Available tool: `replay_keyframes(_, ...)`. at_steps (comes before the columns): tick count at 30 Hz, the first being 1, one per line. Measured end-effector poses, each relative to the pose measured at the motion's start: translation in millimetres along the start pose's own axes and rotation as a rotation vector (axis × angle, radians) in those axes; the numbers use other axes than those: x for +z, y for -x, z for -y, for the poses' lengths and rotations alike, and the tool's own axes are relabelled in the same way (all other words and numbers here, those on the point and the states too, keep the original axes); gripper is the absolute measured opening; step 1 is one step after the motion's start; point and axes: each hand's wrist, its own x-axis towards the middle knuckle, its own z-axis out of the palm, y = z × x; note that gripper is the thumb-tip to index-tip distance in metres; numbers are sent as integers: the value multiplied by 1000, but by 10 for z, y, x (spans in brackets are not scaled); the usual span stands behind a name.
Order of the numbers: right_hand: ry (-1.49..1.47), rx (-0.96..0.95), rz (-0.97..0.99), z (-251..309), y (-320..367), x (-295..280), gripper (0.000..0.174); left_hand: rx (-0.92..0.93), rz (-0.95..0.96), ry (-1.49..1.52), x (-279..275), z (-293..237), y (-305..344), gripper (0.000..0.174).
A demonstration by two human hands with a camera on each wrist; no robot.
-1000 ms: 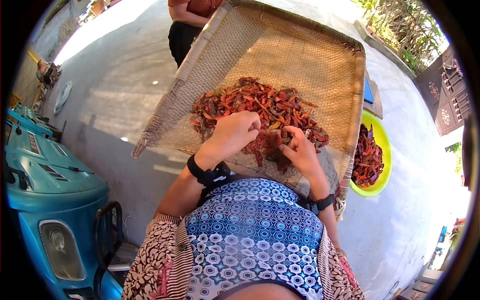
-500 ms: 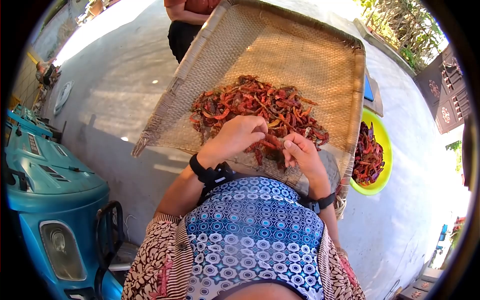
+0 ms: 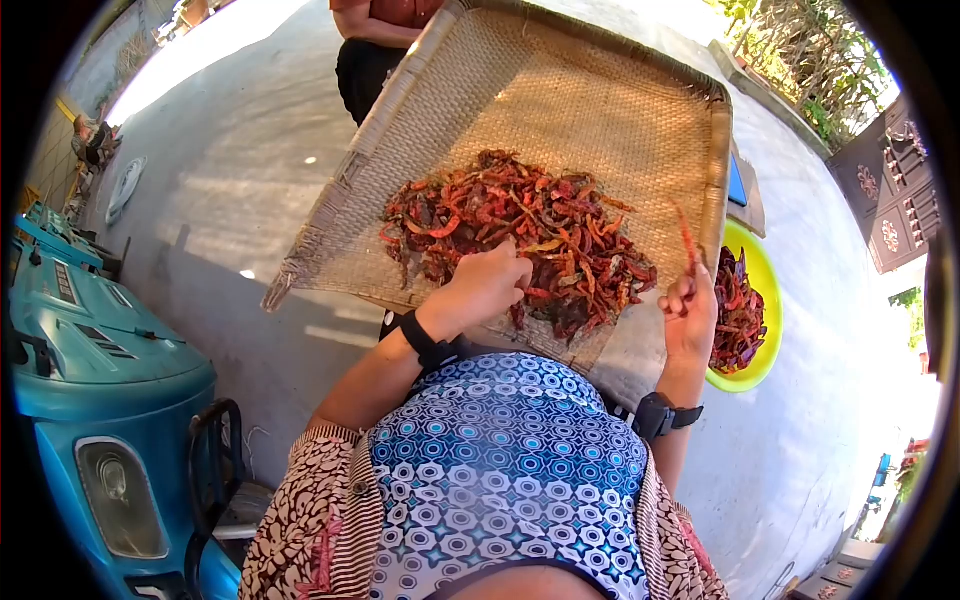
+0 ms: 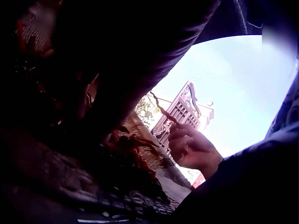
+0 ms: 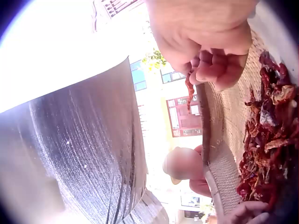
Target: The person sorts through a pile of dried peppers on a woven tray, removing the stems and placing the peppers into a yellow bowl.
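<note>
A heap of dried red chili peppers [image 3: 500, 205] lies on a large woven bamboo tray [image 3: 610, 110]. My right hand [image 3: 690, 315] is raised by the tray's right side, pinching one long dried chili pepper [image 3: 687, 238] that points up and away. In the right wrist view this chili pepper [image 5: 190, 93] sticks out from the thumb and curled fingers. My left hand [image 3: 482, 285] rests at the near edge of the heap with fingers bent among the peppers; I cannot tell whether it grips one. The left wrist view is mostly dark there.
A yellow-green basin [image 3: 770, 330] of dried chilies stands on the ground right of the tray. A blue vehicle [image 3: 120, 380] is at the left. Another person [image 3: 385, 40] sits beyond the tray's far left edge. A blue flat object [image 3: 738, 180] lies behind the basin.
My right hand has left the heap and moved right to the tray's edge, with a chili pepper pinched in it. My left hand has shifted slightly and stays at the heap.
</note>
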Motion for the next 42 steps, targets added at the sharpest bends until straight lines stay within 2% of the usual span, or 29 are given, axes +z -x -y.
replay_keyframes(1,-182,-22,-22,27,-64,-145,22,0,-11,-5,15,14,-7,16)
replay_keyframes(2,-295,-65,43,31,-131,-329,25,4,-35,-9,29,18,-3,15)
replay_keyframes(5,-206,-75,-22,36,-62,-198,27,13,-66,-20,54,18,7,13)
replay_keyframes(6,-144,-32,-67,-7,17,-45,25,13,-48,-22,55,17,4,13)
replay_keyframes(11,583,108,449,-300,172,359,25,71,-126,24,-84,-60,36,10)
replay_keyframes(13,734,149,527,-385,201,472,29,93,-151,59,-183,-123,62,10)
replay_keyframes(15,723,213,550,-400,233,584,28,117,-145,117,-199,-152,68,10)
replay_keyframes(19,586,220,555,-544,237,598,26,146,-77,206,-195,-135,30,12)
replay_keyframes(22,463,227,545,-561,242,574,25,45,27,453,-245,-171,44,13)
replay_keyframes(25,402,217,425,-511,191,492,25,22,-108,419,-384,-50,28,16)
replay_keyframes(27,320,72,260,-449,110,350,25,-25,-214,249,-500,97,78,16)
replay_keyframes(29,51,-11,80,-377,13,127,26,-89,-206,95,-508,282,146,18)
replay_keyframes(31,-182,-87,-8,-227,-93,-120,29,-205,-60,-32,-520,284,154,21)
replay_keyframes(32,-345,-148,-3,-181,-135,-252,31,-264,10,-93,-520,282,160,23)
replay_keyframes(33,-507,-207,4,-140,-172,-383,34,-238,-3,-106,-501,278,155,23)
replay_keyframes(34,-665,-179,-14,-69,-192,-468,37,-213,-15,-117,-460,268,141,24)
replay_keyframes(37,-767,5,28,-26,-156,-544,38,-174,-79,-186,-316,172,107,27)
replay_keyframes(42,-270,79,151,-297,16,-108,30,-124,-110,-175,-234,219,58,28)
